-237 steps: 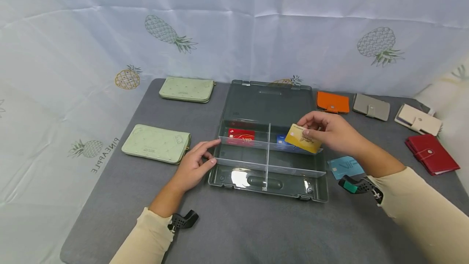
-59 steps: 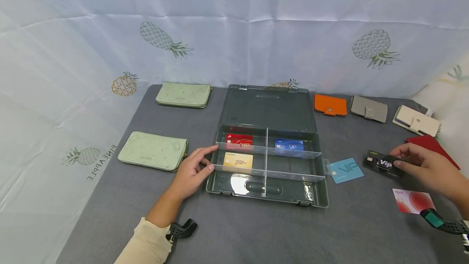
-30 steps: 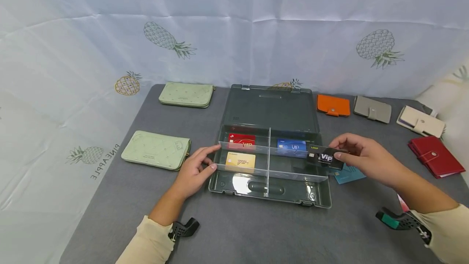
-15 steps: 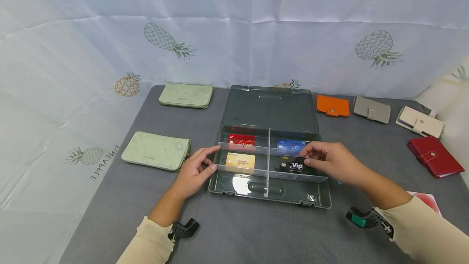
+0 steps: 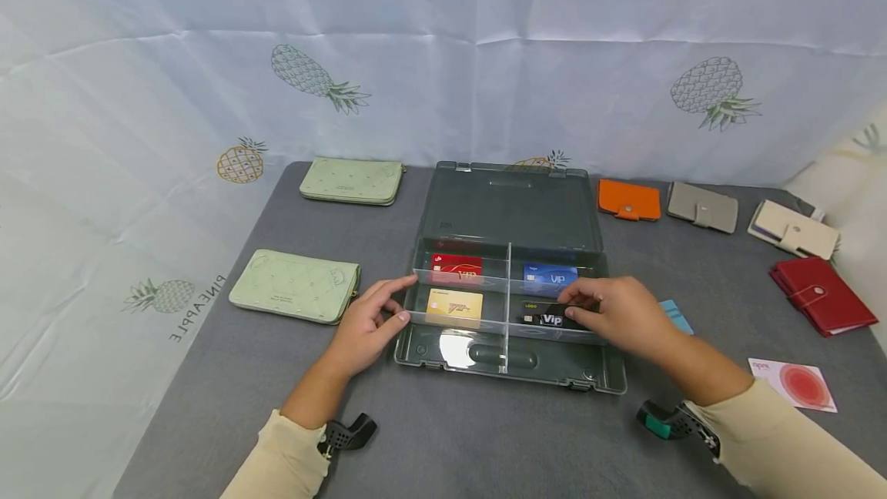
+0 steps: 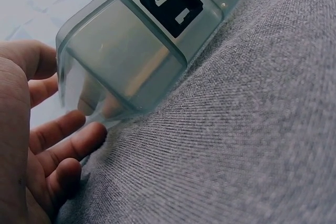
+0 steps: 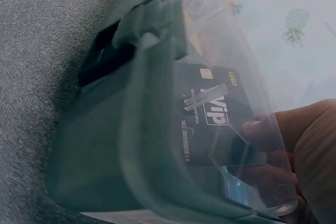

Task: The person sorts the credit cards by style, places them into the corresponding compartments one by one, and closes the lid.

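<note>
The black card (image 5: 550, 317) is pinched at its right end by the fingers of the right hand (image 5: 620, 316). It is in the middle right part of the box (image 5: 513, 210), just nearer than the blue card (image 5: 550, 274). The box's left side is touched by the left hand (image 5: 369, 329), its fingers loose. Whether the card lies flat is hard to see. If let go while tilted, it could be caught on the near clear wall (image 5: 540, 333).
</note>
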